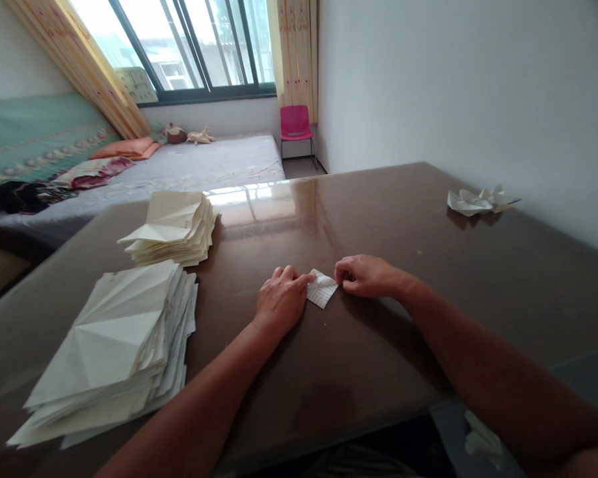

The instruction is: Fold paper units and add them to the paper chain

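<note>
A small folded square of paper [321,296], white with lines of writing or print, lies on the brown table in front of me, one corner turned toward me. At its left corner is my left hand [282,296], fingers curled and the index finger pressing on the upper flap, holding the paper against the tabletop. My right hand [366,275] pinches the right corner between thumb and curled fingers; the exact fingertip contact is partly hidden.
On the left stand a tall stack of creased white paper [114,332] and a stack of cream paper [172,226] behind it. Folded paper pieces [481,200] sit at the far right by the wall. Beyond the glossy table [279,239] are a bed [224,156] and a pink chair [296,123].
</note>
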Demonstrator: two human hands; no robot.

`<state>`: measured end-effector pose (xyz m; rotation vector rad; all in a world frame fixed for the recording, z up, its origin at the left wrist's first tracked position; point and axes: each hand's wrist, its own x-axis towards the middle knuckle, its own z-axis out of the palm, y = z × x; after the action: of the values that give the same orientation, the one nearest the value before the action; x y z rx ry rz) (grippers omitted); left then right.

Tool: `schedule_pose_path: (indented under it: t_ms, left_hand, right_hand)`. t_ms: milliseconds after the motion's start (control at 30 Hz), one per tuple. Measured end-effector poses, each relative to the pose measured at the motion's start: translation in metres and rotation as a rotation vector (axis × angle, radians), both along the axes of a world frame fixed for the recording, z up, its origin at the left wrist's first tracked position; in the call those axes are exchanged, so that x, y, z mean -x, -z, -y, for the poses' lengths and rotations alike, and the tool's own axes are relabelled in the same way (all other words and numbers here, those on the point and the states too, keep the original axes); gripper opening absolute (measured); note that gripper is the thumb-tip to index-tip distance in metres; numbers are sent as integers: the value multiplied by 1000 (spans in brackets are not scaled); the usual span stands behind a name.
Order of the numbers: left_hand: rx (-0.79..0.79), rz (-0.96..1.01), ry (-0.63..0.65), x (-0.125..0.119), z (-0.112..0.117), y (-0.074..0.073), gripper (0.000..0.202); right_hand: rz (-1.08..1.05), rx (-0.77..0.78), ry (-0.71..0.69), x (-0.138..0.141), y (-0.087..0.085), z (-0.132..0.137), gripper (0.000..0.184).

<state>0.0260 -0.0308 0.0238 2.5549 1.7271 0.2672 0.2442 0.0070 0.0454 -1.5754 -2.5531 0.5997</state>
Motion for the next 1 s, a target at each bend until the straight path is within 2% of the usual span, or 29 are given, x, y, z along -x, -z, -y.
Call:
schedule_pose_path:
  t_ms: [100,167,233,300,433,533,633,733,867,1000]
  left_hand:
    - [-8,-8,2,0,0,0,33]
    - [-12,-14,0,-1,1,1,33]
    - [-11,-19,2,-1,0,1,32]
    - [-12,-10,6,0,0,1,31]
    - [-25,45,-23,8,-2,3,31]
    - [-103,92,-38,14,-2,3,33]
    - [-198,140,125,15,3,0,36]
    - [-153,132,298,10,9,-1,34]
    - [-93,68,325,8,14,0,29]
    - [-76,-26,280,7,17,-3,31]
  right_hand:
    - [-157,-135,-16,3,1,-1,17]
    - [-307,-200,-129,9,5,-1,20]
    - [-373,-197,-261,16,11,1,19]
    - [-374,-172,-307,21,17,2,16]
    - [-397,-132,-254,23,22,2,14]
    - [-404,-118,-241,22,22,0,14]
    - [-417,-111,-236,23,23,0,14]
    - [-419,-113,-219,24,24,0,14]
    - [-365,-117,-217,22,22,-1,16]
    - [-250,-141,-361,14,11,3,24]
